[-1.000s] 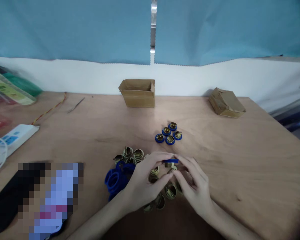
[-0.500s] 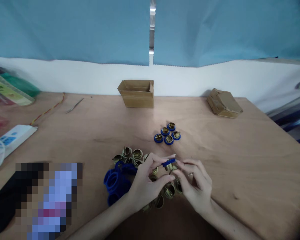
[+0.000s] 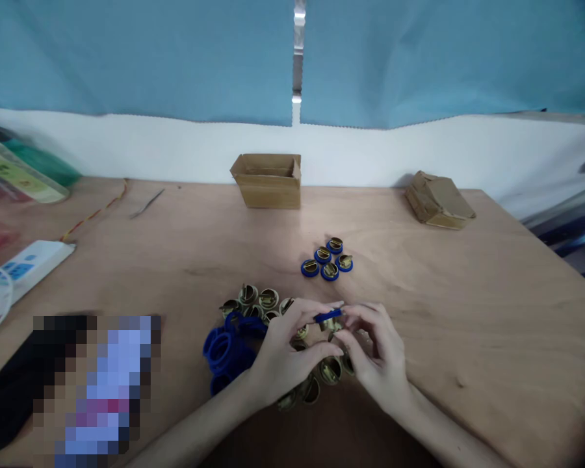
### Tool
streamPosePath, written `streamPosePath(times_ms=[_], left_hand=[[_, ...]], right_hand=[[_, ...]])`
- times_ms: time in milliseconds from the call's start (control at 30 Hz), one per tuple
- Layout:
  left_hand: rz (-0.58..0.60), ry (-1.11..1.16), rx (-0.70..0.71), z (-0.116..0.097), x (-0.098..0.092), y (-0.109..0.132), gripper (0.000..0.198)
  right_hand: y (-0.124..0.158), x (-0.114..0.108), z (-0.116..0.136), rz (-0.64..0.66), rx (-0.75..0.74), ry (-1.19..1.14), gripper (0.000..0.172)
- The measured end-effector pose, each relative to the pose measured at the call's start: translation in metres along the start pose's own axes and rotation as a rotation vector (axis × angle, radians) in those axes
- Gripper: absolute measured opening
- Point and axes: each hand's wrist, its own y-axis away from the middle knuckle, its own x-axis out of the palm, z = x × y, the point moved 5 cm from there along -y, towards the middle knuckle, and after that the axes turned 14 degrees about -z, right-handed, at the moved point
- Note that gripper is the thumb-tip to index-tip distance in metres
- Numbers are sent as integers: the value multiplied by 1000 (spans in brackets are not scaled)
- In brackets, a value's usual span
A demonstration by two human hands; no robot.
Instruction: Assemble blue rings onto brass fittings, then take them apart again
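Observation:
Between my two hands is a small brass-coloured round fitting with a blue ring at its top. My left hand pinches it from the left, fingertips on the blue ring and thumb below. From the right, my right hand grips it with curled fingers and thumb. Loose brass fittings lie under and around my hands, some hidden by them. Left of my left hand is a pile of blue rings. Farther off stand several brass fittings with blue rings around them.
An open cardboard box stands at the back, and a crumpled cardboard box at the back right. On the left are a white power strip, tweezers and a blurred-out item.
My right hand's fingers have curled in closer around the fitting. My left hand has hardly moved, and the fitting stays between both hands.

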Motion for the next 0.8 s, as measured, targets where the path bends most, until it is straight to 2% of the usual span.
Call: streamPosePath(times_ms=[233, 333, 500, 633, 700, 800], left_hand=[[-11, -52, -35, 7, 0, 1, 54], [-8, -90, -44, 9, -1, 2, 57], [-5, -165, 22, 8, -2, 1, 50], [-26, -183, 64, 4, -3, 1, 50], [-26, -178, 82, 2, -2, 1, 50], [-27, -188, 88, 1, -2, 1, 48]], right_hand=[[2, 2, 6, -33, -64, 11, 32], [0, 2, 4, -32, -57, 14, 25], [-2, 4, 3, 21, -22, 26, 15], [0, 4, 1, 42, 14, -12, 15], [0, 4, -2, 50, 37, -35, 22], [-1, 3, 0, 58, -10, -13, 28]])
